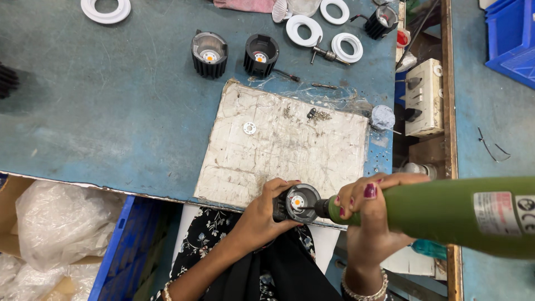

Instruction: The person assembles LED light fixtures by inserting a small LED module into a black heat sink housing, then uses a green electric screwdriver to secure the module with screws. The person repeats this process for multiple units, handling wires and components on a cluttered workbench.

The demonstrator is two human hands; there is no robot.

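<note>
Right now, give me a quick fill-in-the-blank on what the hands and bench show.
1. The right hand grips a ____ electric screwdriver.
2. The left hand steadies a black lamp housing at the near edge of the worn ____ board.
3. Farther back on the blue bench stand ____ more open black housings side by side.

Missing words: green; white; two
</note>
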